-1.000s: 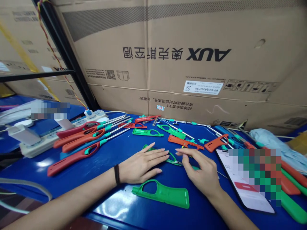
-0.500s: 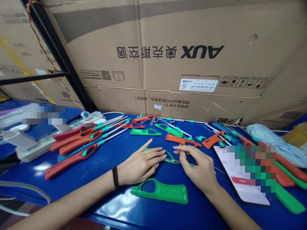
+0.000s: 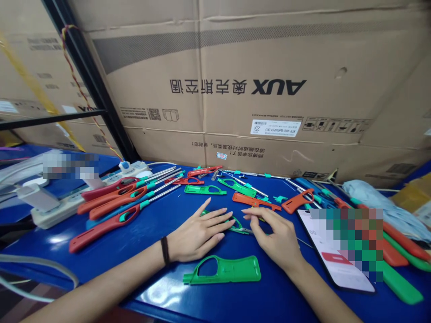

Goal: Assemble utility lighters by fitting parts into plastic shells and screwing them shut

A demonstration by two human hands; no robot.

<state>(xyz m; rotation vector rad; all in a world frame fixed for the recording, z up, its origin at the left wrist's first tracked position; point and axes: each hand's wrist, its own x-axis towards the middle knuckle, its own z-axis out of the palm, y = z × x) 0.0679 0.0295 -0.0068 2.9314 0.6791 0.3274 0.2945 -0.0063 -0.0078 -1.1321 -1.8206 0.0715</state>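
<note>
My left hand (image 3: pixel 197 234) lies flat, fingers stretched out, pressing a green lighter handle half (image 3: pixel 238 224) onto the blue table (image 3: pixel 158 220). My right hand (image 3: pixel 273 235) is beside it, fingers curled in a loose pinch at the small metal parts at that handle's right end; what the fingertips hold is too small to name. Another green handle half (image 3: pixel 224 270) lies just in front of both hands, touching neither.
Assembled red lighters (image 3: pixel 114 206) lie at the left by a white power strip (image 3: pixel 63 202). Loose green and orange handle halves (image 3: pixel 256 201) and metal tubes lie behind my hands. A phone (image 3: pixel 333 258) and more handles are at the right. Large cardboard boxes (image 3: pixel 235 89) wall the back.
The view has shifted a little. My hands stay at the same green handle; the right fingers have moved slightly along its end.
</note>
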